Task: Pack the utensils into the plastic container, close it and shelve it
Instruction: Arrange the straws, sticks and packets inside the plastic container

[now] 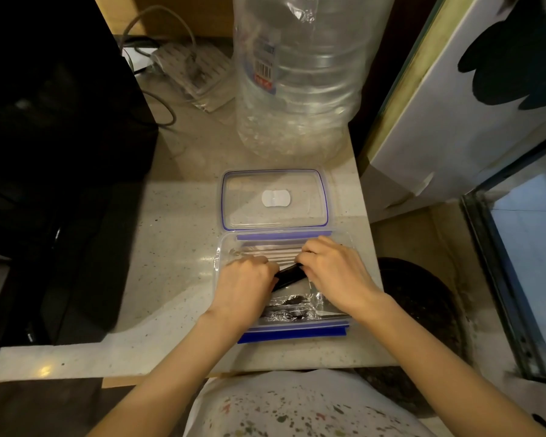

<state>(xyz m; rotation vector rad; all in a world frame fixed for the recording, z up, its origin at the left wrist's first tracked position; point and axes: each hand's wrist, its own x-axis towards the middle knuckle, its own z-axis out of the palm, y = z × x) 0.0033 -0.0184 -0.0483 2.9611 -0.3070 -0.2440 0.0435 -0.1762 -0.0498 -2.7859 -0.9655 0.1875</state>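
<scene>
- I see the container [230, 250] open on the pale surface [177, 234], near its front edge.
- Its lid [275, 200] lies flat just behind it, touching the container's far rim, blue clips showing.
- My left hand [245, 282] and right hand [331, 272] are both inside the container, close together.
- Both hands pinch a dark utensil [289, 275] that runs tilted between them; fingers curled on its two ends.
- Pale wrapped sticks [271, 253] lie along the container's far side.
- Black utensils in clear wrap [292, 307] lie at the near side, under my wrists.
- A big clear bottle [300, 74] stands behind the lid.
</scene>
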